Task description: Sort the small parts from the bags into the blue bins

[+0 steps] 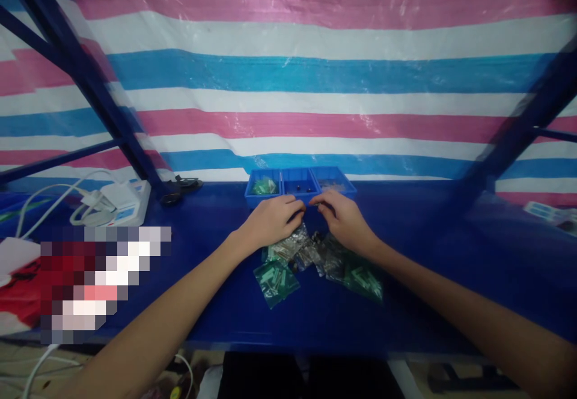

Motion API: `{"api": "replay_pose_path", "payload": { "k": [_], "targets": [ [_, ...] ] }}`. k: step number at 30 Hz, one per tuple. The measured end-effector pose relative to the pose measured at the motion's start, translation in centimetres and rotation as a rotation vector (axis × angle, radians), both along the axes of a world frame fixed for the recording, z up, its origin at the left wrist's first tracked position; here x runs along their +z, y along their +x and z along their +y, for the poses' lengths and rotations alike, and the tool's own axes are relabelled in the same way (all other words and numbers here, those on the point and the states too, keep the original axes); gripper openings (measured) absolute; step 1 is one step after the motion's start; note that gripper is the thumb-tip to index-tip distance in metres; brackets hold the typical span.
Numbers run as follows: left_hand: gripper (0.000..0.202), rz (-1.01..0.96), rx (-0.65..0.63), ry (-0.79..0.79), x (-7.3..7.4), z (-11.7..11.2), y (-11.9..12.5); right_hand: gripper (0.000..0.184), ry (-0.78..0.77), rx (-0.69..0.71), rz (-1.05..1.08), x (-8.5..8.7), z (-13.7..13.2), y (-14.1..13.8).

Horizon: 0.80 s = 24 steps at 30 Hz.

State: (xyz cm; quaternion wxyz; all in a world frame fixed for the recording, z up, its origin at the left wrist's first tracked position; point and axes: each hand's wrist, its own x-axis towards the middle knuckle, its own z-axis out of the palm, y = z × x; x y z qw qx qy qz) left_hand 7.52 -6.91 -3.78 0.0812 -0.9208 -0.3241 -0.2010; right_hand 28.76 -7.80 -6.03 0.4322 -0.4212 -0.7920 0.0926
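Observation:
My left hand point(271, 221) and my right hand point(345, 219) meet above a heap of small clear plastic bags point(315, 255) on the blue table point(451, 267). Both hands have their fingers curled into a pinch, tips almost touching each other. What they pinch is too small to make out. The bags hold green circuit boards; one bag of boards point(274, 282) lies nearest me. Just beyond my fingers stand three joined blue bins point(300, 184): the left bin point(264, 186) holds green parts, the middle one has a few dark bits.
A white power strip point(121, 202) with cables lies at the left rear. Dark blue frame bars point(85, 74) slant up on both sides. A striped pink, white and blue tarp point(315, 86) hangs behind. A red and white item point(18, 291) sits at the left edge.

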Motion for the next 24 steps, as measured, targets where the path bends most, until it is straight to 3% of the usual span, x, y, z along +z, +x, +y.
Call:
{"api": "replay_pose_path", "payload": {
  "k": [24],
  "targets": [
    [0.025, 0.002, -0.027, -0.004, -0.01, 0.04, -0.13, 0.017, -0.13, 0.048, 0.122, -0.02, -0.63, -0.89]
  ]
}}
